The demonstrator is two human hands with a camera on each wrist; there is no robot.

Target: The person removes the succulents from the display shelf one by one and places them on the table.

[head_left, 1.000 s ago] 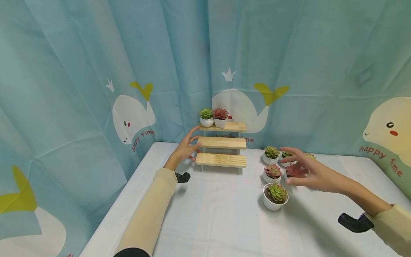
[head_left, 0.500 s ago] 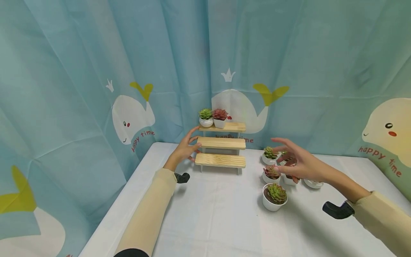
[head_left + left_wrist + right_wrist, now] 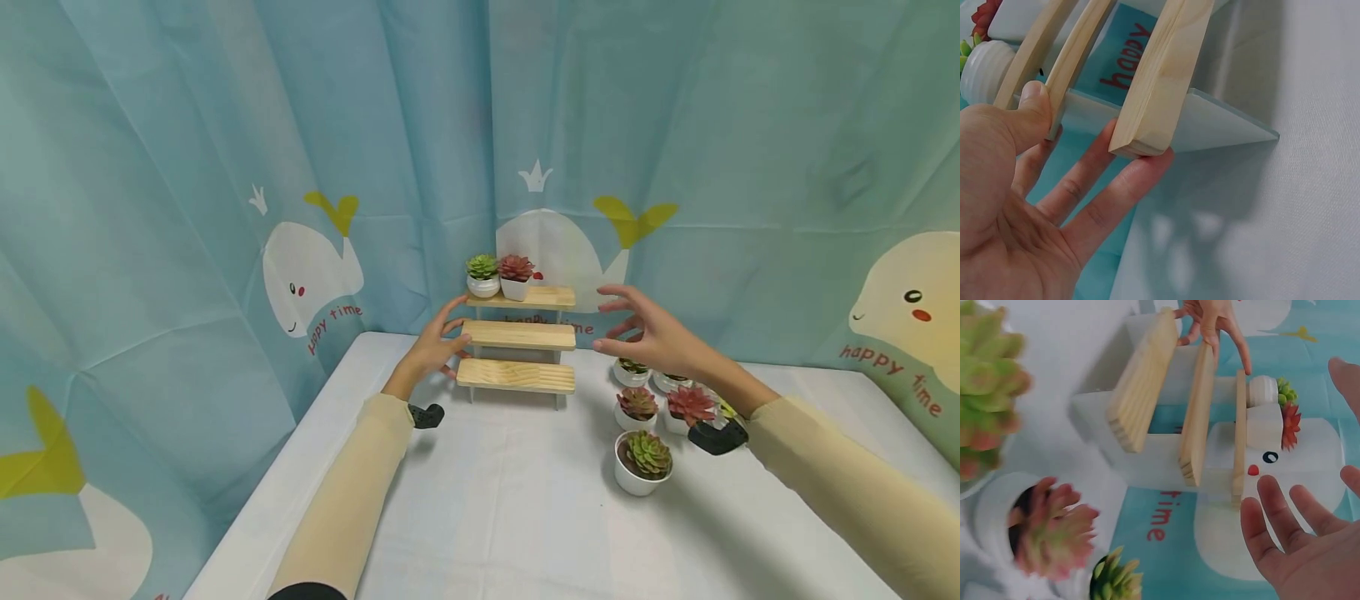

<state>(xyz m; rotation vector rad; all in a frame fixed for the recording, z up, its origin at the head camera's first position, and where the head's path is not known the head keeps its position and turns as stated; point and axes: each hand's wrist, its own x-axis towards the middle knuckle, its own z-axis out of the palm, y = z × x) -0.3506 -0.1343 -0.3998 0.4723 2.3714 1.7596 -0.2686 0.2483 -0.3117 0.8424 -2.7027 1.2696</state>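
Note:
A three-tier wooden shelf stand point(image 3: 517, 375) with clear side panels stands on the table. On its top tier, at the left, sit a green succulent point(image 3: 482, 268) in a round white pot and a red succulent point(image 3: 516, 268) in a square white pot. My left hand point(image 3: 426, 350) touches the stand's left end, thumb point(image 3: 1034, 94) against the middle tier and spread fingers at the tier ends. My right hand point(image 3: 656, 337) hovers in the air right of the stand, fingers apart, thumb below, holding nothing. Under its wrist are more potted succulents.
Several succulents in white pots stand right of the stand: a green one point(image 3: 648, 454) nearest me, a pinkish one point(image 3: 637, 403) behind it and a red one point(image 3: 690, 405) beside that. A blue whale-print curtain point(image 3: 420, 125) hangs behind the white-covered table point(image 3: 540, 517).
My right hand has moved left and away from me, from over the potted succulents towards the stand's right side, with nothing in it. My left hand has stayed at the stand.

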